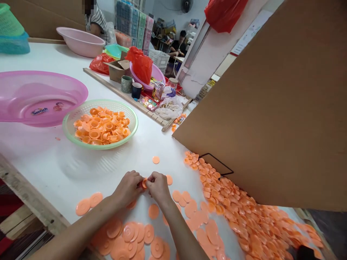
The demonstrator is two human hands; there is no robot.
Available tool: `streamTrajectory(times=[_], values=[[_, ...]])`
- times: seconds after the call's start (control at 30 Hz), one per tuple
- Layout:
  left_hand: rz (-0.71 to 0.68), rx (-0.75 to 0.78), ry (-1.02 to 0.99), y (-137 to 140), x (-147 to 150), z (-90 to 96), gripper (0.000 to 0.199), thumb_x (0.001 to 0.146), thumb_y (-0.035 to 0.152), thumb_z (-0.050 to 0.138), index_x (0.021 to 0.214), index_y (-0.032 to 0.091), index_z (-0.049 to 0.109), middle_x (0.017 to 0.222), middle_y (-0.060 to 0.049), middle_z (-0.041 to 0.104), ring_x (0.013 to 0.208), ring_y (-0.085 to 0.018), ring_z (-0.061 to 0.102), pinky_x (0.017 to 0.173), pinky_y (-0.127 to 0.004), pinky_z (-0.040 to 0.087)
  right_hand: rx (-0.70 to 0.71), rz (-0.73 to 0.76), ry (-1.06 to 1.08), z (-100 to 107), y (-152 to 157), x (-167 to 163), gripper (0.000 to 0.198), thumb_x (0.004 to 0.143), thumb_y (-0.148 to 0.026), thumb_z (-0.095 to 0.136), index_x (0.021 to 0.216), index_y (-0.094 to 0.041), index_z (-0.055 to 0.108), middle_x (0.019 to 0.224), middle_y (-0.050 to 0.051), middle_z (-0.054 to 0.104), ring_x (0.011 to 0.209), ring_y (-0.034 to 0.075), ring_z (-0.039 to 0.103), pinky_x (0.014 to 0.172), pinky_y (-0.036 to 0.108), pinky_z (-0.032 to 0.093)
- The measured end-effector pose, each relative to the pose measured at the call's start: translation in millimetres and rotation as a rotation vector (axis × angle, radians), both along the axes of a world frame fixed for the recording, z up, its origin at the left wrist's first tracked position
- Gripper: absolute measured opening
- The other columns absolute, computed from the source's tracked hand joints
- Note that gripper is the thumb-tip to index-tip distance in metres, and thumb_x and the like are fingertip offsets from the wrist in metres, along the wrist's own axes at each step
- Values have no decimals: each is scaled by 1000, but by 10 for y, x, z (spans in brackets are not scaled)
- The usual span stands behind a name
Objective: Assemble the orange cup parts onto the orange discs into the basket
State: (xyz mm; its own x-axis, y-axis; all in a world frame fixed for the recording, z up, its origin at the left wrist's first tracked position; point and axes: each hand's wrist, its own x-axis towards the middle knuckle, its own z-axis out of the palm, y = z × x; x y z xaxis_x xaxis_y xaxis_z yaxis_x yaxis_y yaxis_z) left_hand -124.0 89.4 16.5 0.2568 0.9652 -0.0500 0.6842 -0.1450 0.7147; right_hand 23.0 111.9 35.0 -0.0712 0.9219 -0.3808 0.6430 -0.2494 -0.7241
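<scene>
Over the white table, my left hand (pixel 129 187) and my right hand (pixel 159 186) meet with fingers closed on a small orange plastic cup (pixel 145 183). The fingers cover part of it. Flat round orange discs (pixel 130 231) lie below and around my forearms, some overlapping. One single disc (pixel 155 159) rests just beyond my hands, and another (pixel 153 211) lies between my wrists. Farther off to the left, a pale green basket (pixel 71 134) holds a heap of orange cups (pixel 104 124). A long pile of small orange pieces (pixel 244 213) spreads along the right side.
A brown cardboard sheet (pixel 252 119) stands on the right, with a black wire frame (pixel 217 164) at its foot. The pink basin (pixel 46 86) sits at left. Beyond a wooden strip (pixel 121 95) are mugs, bags and a box. Two people are in the background.
</scene>
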Motion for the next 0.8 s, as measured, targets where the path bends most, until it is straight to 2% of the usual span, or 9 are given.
streamTrajectory(times=[0.1, 0.17, 0.27, 0.33, 0.43, 0.57, 0.63, 0.73, 0.8], values=[[-14, -173, -183, 67, -45, 107, 14, 74, 24, 54, 71, 20, 67, 68, -2, 64, 71, -18, 57, 66, -28, 38, 11, 50, -68, 58, 60, 12, 14, 67, -8, 54, 59, -19, 52, 46, -6, 52, 38, 9, 49, 42, 20, 34], [48, -317, -260, 130, -51, 171, 15, 72, 27, 54, 73, 20, 68, 68, -1, 67, 67, -17, 59, 60, -26, 38, 19, 80, -107, 80, 80, 22, 15, 67, -8, 54, 59, -19, 53, 48, -5, 54, 41, 10, 51, 44, 20, 34], [209, -378, -95, 174, -12, 201, 10, 67, 26, 56, 63, 21, 62, 65, 0, 67, 62, -17, 59, 54, -25, 33, 59, 94, -151, 52, 9, -7, 15, 69, -8, 54, 59, -19, 53, 53, -3, 57, 50, 11, 55, 47, 20, 36], [243, -346, 26, 151, 26, 175, 11, 68, 27, 56, 59, 21, 58, 62, 1, 65, 60, -16, 57, 53, -25, 30, 112, 60, -146, 4, -98, -56, 14, 72, -10, 53, 61, -20, 55, 56, -2, 59, 55, 12, 57, 50, 20, 38], [222, -295, 60, 79, 74, 112, 18, 74, 33, 54, 61, 22, 56, 62, 3, 64, 60, -16, 56, 53, -25, 29, 213, 28, -120, -53, -192, -102, 14, 76, -11, 51, 68, -19, 59, 64, 0, 64, 62, 13, 59, 55, 21, 41], [191, -270, 33, 72, 42, 176, 18, 73, 30, 54, 57, 21, 57, 58, 3, 63, 57, -15, 55, 52, -25, 31, 52, 82, -152, 50, 103, 185, 9, 74, -15, 60, 69, -19, 67, 62, -1, 66, 60, 14, 62, 56, 21, 45], [259, -152, -54, 181, -89, 343, 20, 73, 30, 56, 56, 21, 58, 56, 3, 62, 57, -14, 56, 53, -24, 34, 85, -90, -307, 200, 387, 504, 8, 74, -18, 62, 74, -19, 70, 67, 0, 69, 65, 15, 65, 59, 21, 47], [534, 166, -134, 514, -477, 721, 19, 75, 35, 59, 63, 21, 63, 61, 3, 64, 63, -14, 59, 59, -23, 40, 249, -314, -442, 387, 796, 985, 28, 83, -16, 48, 103, -15, 68, 98, 12, 71, 92, 21, 66, 76, 28, 47], [688, 273, -93, 768, -787, 962, 15, 75, 32, 60, 69, 20, 67, 67, 2, 68, 69, -16, 62, 64, -24, 43, 265, -389, -487, 412, 979, 1187, 31, 82, -19, 50, 107, -9, 66, 100, 19, 69, 95, 28, 64, 77, 35, 46]])
